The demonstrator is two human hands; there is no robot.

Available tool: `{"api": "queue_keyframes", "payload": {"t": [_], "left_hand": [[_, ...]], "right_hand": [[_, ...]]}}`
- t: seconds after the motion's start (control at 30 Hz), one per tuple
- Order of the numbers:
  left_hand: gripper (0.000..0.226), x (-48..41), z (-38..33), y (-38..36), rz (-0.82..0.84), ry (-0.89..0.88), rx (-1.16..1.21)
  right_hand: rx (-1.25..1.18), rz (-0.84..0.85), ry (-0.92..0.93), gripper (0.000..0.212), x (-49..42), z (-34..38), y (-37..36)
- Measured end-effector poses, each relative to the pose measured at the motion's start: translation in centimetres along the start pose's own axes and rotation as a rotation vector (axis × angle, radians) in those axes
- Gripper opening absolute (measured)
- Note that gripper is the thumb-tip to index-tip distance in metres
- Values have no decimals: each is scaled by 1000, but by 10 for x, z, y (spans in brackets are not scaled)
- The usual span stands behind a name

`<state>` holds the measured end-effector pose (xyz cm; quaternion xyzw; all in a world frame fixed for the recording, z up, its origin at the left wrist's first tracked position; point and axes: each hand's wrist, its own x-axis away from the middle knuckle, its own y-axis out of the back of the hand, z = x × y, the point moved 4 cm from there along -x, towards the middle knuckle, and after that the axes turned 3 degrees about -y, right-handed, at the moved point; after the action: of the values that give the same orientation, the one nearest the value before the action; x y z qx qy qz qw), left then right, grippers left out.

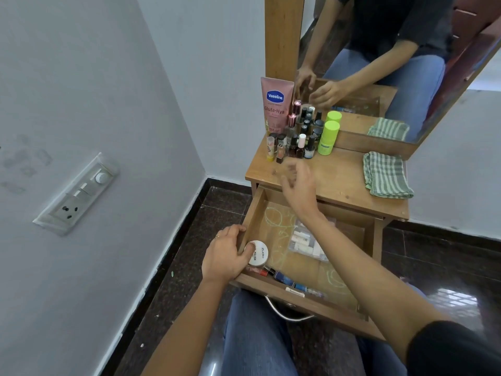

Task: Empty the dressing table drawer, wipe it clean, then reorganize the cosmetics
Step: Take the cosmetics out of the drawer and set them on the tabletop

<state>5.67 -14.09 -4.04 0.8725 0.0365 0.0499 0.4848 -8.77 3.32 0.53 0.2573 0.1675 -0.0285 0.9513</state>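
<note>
Risk sits mainly at upper centre. The right hand (298, 188), blurred, loosely spread and holding nothing, hangs over the front edge of the table (339, 180), just beside the bottles (295, 145). They form a tight cluster of small, narrow, glossy glass pieces, and one brush could topple several.

At lower centre the left hand (225, 256) curls round a jar (257, 253) of round, smooth white plastic, at the left wall of the drawer (298, 302). A loose hold could drop it onto the hard, polished floor (189, 267).

The open drawer is bare wood with chalky scribbles and holds a clear box (306, 242) and polishes (271, 272) along its front. A soft checked cloth (385, 175) lies folded at right.
</note>
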Motion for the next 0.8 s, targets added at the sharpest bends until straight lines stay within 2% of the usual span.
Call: {"api": "queue_keyframes", "payload": {"t": [0.1, 0.17, 0.23, 0.3, 0.4, 0.53, 0.7, 0.8], "left_hand": [[44, -1, 0, 2, -11, 4, -9], [44, -1, 1, 1, -12, -1, -8], [44, 1, 1, 0, -7, -2, -9], [45, 1, 1, -1, -6, -2, -3], [45, 1, 0, -2, -11, 0, 3], [45, 2, -1, -1, -14, -3, 3], [46, 1, -1, -1, -8, -3, 1], [46, 1, -1, -1, -11, -4, 2]], "right_hand": [[136, 409, 19, 10, 51, 1, -2], [382, 675, -124, 3, 90, -18, -7], [491, 808, -310, 6, 122, -38, -5], [499, 888, -386, 10, 139, -47, -3], [507, 1010, -376, 15, 147, -51, -4], [480, 1025, -417, 10, 149, -56, -8], [452, 1039, -517, 28, 147, -61, -9], [446, 1078, -510, 19, 147, -58, -9]]}}
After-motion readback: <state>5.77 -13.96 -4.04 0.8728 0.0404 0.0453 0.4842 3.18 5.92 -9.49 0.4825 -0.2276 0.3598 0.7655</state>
